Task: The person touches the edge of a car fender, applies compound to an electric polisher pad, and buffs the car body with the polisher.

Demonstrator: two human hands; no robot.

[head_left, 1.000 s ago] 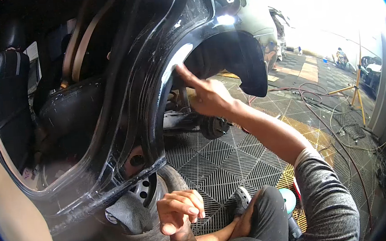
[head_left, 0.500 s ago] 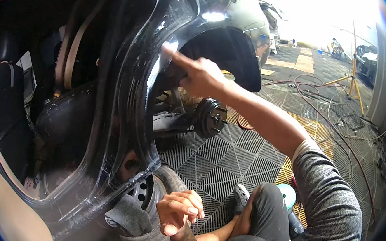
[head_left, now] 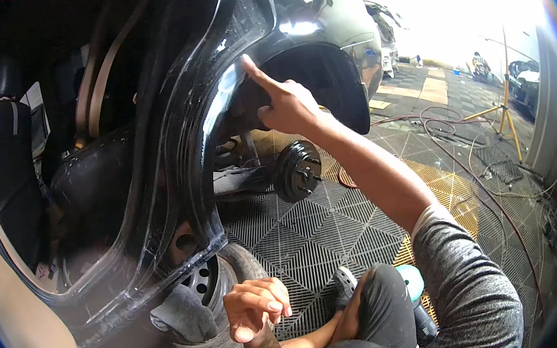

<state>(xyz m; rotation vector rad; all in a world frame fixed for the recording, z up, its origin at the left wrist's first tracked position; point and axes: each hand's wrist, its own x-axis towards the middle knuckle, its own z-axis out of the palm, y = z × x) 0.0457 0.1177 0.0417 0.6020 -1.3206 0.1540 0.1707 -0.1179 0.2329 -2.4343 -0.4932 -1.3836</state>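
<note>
My right hand [head_left: 289,104] reaches up to the dark car's rear wheel arch [head_left: 219,95]. Its index finger is stretched out, with the tip at the arch's edge beside a pale, shiny strip; the other fingers are bent, and nothing shows in them. My left hand [head_left: 256,308] hovers low in front of me, fingers loosely curled and holding nothing that I can see. Just left of it, a grey cloth [head_left: 186,312] lies on a wheel with a tyre [head_left: 243,263] under the car's sill [head_left: 194,262]. Inside the arch, the bare wheel hub [head_left: 298,172] shows its studs.
A black fender liner [head_left: 350,83] curves behind my right hand. Near my knee [head_left: 387,303] stand a turquoise disc [head_left: 410,280] and a dark cylinder [head_left: 425,325]. Hoses [head_left: 470,159] and a yellow tripod stand [head_left: 506,113] are on the grated floor [head_left: 316,236] at right.
The view has shifted slightly. My right fingertip has slid a little along the arch edge, uncovering more of the pale strip. My left hand stays curled in nearly the same place.
</note>
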